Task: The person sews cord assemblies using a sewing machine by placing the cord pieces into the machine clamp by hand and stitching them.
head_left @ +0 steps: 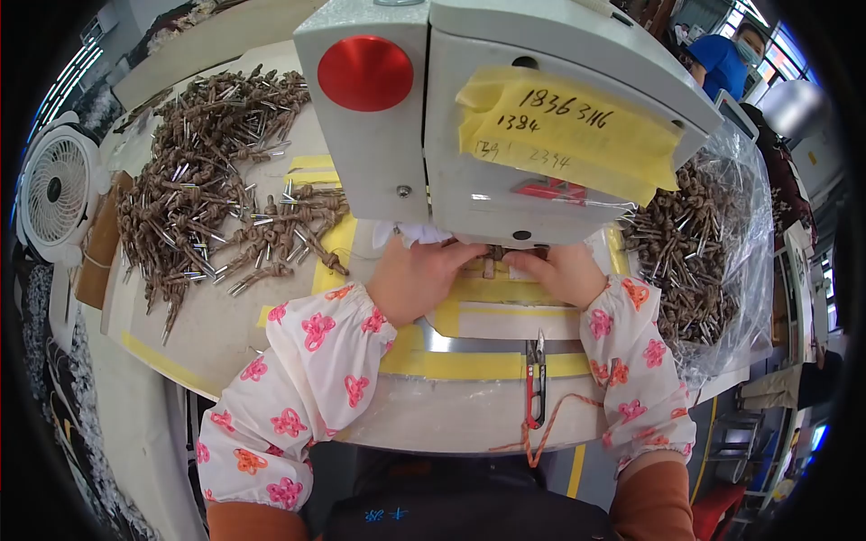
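Note:
Both hands meet under the head of a white sewing machine (361, 153). Between them is a short brown knotted cord (494, 253), partly covered by fingers and by the machine. My left hand (419, 275) has its fingers closed on the cord's left side. From the right, my right hand (564, 273) pinches the same cord, its thumb toward the middle. White fabric (410, 233) shows behind the left fingers. Below the hands, thread snips (536, 383) with black and red handles lie on the table, tied to an orange cord (552, 433).
A large pile of brown knotted cords with metal tips (194, 180) covers the table's left side. More cords (690, 261) lie in clear plastic at right. A white fan (56, 185) stands far left. A masked person in blue (719, 65) is at the back right.

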Demonstrator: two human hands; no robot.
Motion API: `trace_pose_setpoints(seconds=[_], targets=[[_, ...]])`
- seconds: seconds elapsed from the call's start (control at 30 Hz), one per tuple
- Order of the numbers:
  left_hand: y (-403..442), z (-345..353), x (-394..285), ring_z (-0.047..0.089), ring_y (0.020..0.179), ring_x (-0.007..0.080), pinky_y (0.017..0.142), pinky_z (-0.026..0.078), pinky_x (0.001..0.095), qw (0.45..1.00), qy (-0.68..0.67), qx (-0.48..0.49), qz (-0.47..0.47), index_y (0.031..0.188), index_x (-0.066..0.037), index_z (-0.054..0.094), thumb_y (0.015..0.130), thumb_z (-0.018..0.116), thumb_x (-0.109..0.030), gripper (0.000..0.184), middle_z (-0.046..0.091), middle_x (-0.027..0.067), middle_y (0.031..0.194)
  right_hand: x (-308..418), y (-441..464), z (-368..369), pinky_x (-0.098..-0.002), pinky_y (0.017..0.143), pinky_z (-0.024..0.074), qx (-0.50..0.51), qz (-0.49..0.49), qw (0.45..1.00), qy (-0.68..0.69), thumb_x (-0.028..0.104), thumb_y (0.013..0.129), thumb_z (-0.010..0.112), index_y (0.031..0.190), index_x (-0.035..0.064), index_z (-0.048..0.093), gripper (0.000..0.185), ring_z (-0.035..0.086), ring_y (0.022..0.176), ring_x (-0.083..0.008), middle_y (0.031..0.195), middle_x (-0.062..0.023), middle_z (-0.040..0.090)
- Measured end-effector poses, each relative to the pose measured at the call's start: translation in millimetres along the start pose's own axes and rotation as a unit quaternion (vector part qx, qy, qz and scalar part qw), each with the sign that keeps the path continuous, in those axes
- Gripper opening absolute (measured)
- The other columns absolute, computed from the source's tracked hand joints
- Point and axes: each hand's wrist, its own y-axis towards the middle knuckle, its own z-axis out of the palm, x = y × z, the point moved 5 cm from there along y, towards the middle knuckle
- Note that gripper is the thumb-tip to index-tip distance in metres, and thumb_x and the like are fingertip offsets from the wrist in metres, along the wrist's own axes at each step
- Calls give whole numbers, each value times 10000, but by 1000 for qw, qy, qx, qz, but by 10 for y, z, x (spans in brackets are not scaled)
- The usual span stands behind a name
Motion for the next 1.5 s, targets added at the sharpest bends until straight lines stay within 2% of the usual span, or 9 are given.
trace_pose_setpoints(seconds=[0.13, 0.23, 0.33, 0.4, 0.5, 0.63, 0.83, 1.27, 1.5], targets=[[42, -25, -12, 627, 800, 203, 658, 470, 322, 999, 29, -7, 35, 976, -165, 659, 704, 574, -55, 306, 658, 37, 871, -87, -9, 56, -359, 611, 483, 18, -24, 1000, -5, 41, 713, 667, 937, -5, 630, 232, 606, 668, -315, 799, -168, 627], [35, -22, -14, 625, 783, 200, 643, 476, 318, 998, 44, 5, 41, 972, -163, 646, 728, 563, -80, 270, 640, 25, 873, -78, -115, 114, -372, 615, 485, -15, -100, 984, -146, 40, 713, 661, 898, -4, 643, 191, 603, 662, -318, 775, -159, 626], [25, -30, -115, 624, 754, 194, 604, 487, 314, 990, 129, 20, 61, 964, -157, 622, 752, 544, -101, 233, 604, 17, 880, -46, -142, 184, -369, 623, 488, -82, -95, 981, -145, 37, 719, 647, 841, 2, 651, 127, 600, 678, -319, 790, -153, 614], [-4, 14, -131, 622, 744, 191, 586, 489, 314, 991, 117, 42, 51, 958, -156, 610, 758, 535, -107, 219, 587, 14, 890, 137, -190, 193, -370, 601, 484, -154, -185, 946, -219, 22, 714, 630, 806, -10, 640, 98, 587, 690, -312, 790, -132, 592], [-10, -10, -149, 622, 730, 183, 550, 489, 317, 991, 112, 60, 48, 947, -157, 599, 764, 529, -114, 201, 572, 6, 913, 115, -234, 269, -363, 564, 473, -131, -185, 925, -306, 6, 701, 610, 787, -31, 623, 94, 571, 694, -299, 805, -118, 567], [-20, -41, -96, 621, 750, 178, 547, 484, 324, 991, 111, 62, 40, 943, -161, 595, 773, 522, -111, 192, 577, -6, 966, 214, -251, 225, -368, 580, 466, -115, -171, 939, -277, -1, 679, 599, 800, -49, 616, 131, 563, 724, -287, 831, -123, 560], [-21, -53, -47, 614, 829, 182, 584, 479, 318, 985, 153, 63, 47, 1036, -176, 602, 784, 504, -107, 278, 584, -13, 1037, 213, -266, 236, -403, 683, 454, -85, -152, 935, -308, -20, 661, 567, 856, -54, 625, 206, 542, 858, -308, 910, -148, 552], [-39, -76, -29, 624, 774, 203, 584, 492, 331, 988, 129, 64, 63, 1085, -151, 594, 782, 507, -111, 318, 593, 23, 1005, 204, -281, 280, -416, 764, 438, -38, -145, 916, -373, 26, 671, 538, 961, -48, 613, 309, 534, 921, -316, 964, -160, 564], [-81, 13, 31, 619, 818, 223, 684, 503, 342, 988, 135, 63, 39, 1130, -177, 581, 795, 492, -111, 352, 604, 16, 974, 199, -276, 287, -399, 755, 440, -40, -146, 904, -401, 52, 684, 535, 968, -46, 613, 311, 540, 908, -308, 941, -150, 565]])
